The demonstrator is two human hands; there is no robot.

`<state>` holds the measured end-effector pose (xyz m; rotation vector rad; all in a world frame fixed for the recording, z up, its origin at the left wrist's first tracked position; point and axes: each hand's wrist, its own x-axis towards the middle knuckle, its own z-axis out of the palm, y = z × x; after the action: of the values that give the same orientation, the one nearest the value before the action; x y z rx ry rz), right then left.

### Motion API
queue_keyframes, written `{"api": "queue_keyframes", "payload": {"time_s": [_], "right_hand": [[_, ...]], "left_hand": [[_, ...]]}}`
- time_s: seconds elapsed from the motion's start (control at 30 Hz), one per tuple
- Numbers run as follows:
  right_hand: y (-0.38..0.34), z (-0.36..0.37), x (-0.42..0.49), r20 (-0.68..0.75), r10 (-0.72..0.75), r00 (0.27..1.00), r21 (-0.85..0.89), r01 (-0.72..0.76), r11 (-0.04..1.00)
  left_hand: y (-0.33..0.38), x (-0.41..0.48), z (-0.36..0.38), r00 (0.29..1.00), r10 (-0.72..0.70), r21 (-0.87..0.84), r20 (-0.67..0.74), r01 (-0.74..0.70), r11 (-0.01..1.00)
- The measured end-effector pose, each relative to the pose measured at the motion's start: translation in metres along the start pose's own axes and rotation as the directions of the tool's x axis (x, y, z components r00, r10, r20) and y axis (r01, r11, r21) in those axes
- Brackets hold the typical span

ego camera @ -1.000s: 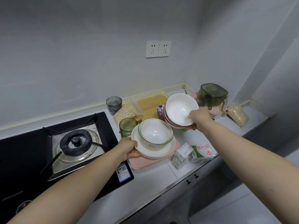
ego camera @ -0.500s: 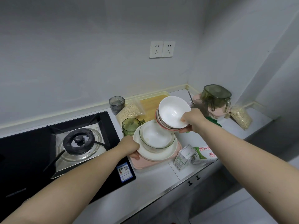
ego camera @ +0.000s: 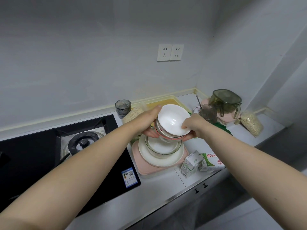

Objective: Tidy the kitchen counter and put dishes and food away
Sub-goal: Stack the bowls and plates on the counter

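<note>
Your left hand (ego camera: 146,121) has let go of the white plate (ego camera: 162,157) and come up to join your right hand (ego camera: 193,125), so now both have a grip clamped on the stack of bowls (ego camera: 172,122), held just above the glass bowl (ego camera: 162,146) on that plate. The stack hides the glass bowl's far rim, and how many bowls sit under the top white one is hard to tell. The plate's on a pink tray (ego camera: 147,169) on the table (ego camera: 149,195).

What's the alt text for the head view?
Both hands, left hand and right hand, hold a stack of bowls above a glass bowl on a white plate atop a pink tray. A gas stove sits left, milk cartons right.
</note>
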<state>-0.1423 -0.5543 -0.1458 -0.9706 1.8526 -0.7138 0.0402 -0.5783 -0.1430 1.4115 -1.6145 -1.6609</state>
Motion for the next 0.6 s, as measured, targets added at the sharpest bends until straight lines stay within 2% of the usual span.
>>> {"api": "queue_keyframes", "payload": {"time_s": [0.07,0.13,0.23,0.4,0.6], "right_hand": [[-0.001,0.001,0.001,0.008,-0.009,1.0,0.006,0.008,1.0],[-0.002,0.002,0.002,0.014,-0.009,1.0,-0.009,0.009,1.0],[-0.003,0.005,0.003,0.032,-0.013,0.999,-0.038,0.014,0.999],[-0.001,0.013,0.007,0.038,-0.038,0.999,-0.123,0.042,0.992],[0.004,0.017,0.017,0.041,-0.043,0.998,-0.312,0.054,0.948]], "left_hand": [[0.001,0.003,0.002,0.996,-0.058,0.043,0.075,0.055,0.998],[-0.001,0.008,0.001,0.99,-0.103,-0.01,0.098,0.104,0.994],[-0.004,0.014,0.001,0.99,-0.14,-0.049,0.036,0.141,0.989],[-0.004,0.016,0.007,0.988,-0.139,0.104,-0.064,0.145,0.984],[-0.008,0.02,0.009,0.984,-0.133,0.16,-0.114,0.151,0.976]]}}
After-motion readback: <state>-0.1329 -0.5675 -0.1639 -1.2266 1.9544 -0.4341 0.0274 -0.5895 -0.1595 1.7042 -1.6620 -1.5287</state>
